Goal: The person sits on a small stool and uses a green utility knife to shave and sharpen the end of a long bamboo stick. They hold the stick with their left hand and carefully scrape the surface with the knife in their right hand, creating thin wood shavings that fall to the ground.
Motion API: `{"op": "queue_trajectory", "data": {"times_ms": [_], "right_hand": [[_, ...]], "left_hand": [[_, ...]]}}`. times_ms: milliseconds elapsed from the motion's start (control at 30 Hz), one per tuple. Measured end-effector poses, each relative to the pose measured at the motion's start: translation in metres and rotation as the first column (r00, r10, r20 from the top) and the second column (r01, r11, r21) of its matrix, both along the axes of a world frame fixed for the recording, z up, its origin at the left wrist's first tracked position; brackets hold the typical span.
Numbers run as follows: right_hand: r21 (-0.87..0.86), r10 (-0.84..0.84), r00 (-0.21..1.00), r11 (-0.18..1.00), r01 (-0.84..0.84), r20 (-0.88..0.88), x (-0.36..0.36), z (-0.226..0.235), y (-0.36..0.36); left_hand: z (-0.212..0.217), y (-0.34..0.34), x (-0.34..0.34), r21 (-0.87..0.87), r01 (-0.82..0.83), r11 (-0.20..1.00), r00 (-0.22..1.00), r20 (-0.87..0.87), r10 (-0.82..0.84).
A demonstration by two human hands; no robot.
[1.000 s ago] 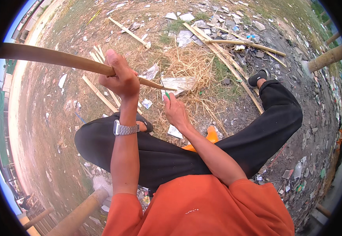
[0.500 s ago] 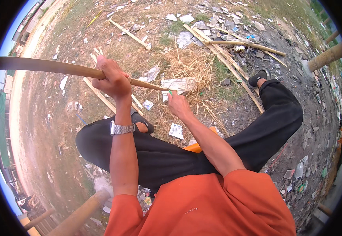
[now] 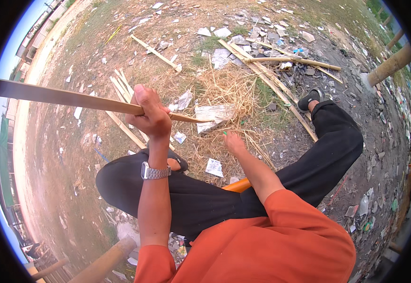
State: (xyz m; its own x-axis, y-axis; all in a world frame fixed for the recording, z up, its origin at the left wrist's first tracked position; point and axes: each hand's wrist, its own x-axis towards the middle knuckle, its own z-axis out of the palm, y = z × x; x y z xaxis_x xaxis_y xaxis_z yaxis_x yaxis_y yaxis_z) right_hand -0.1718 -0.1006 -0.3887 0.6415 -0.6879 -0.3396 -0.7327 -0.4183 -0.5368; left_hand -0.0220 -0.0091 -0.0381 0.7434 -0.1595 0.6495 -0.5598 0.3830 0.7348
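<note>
My left hand point(image 3: 149, 113), a metal watch on its wrist, is closed round a long flat bamboo strip point(image 3: 63, 95). The strip runs from the far left edge, through my fist, to a narrow tip over a pale, weathered block point(image 3: 211, 113) lying on the ground. Lower right of that tip, my right hand point(image 3: 234, 143) is closed on a small tool point(image 3: 224, 133). Only a bit of green on it shows past the fingers; the rest is hidden. A gap separates the tool from the strip.
Thin shavings point(image 3: 229, 87) lie heaped round the block. Loose bamboo strips point(image 3: 262, 70) lie beyond my right foot, others point(image 3: 122, 125) near my left foot. Something orange point(image 3: 237, 185) shows between my legs. Thick bamboo posts point(image 3: 392, 66) stand at right and lower left point(image 3: 104, 259).
My right hand has moved right and toward me, away from the strip's tip. My left hand has shifted right and slightly nearer with the strip, whose tip is now lower over the block.
</note>
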Motion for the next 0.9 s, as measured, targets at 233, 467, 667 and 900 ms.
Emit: {"op": "queue_trajectory", "data": {"times_ms": [233,467,667,900], "right_hand": [[0.25,-0.157,0.965,0.963,0.101,0.212,0.024,0.082,0.013],[0.353,-0.107,0.867,0.932,-0.083,0.487,0.059,0.268,0.027],[0.42,-0.103,0.764,0.877,-0.232,0.637,0.027,0.319,0.074],[0.33,-0.035,0.806,0.922,-0.202,0.591,0.023,0.326,0.084]], "left_hand": [[0.009,-0.002,0.019,0.044,-0.115,0.992,0.988,-0.098,0.119],[0.013,0.002,0.019,0.101,-0.294,0.951,0.945,-0.117,0.304],[0.013,-0.002,0.005,0.086,-0.281,0.956,0.95,-0.115,0.289],[0.011,0.002,-0.003,0.062,-0.208,0.976,0.97,-0.113,0.214]]}}
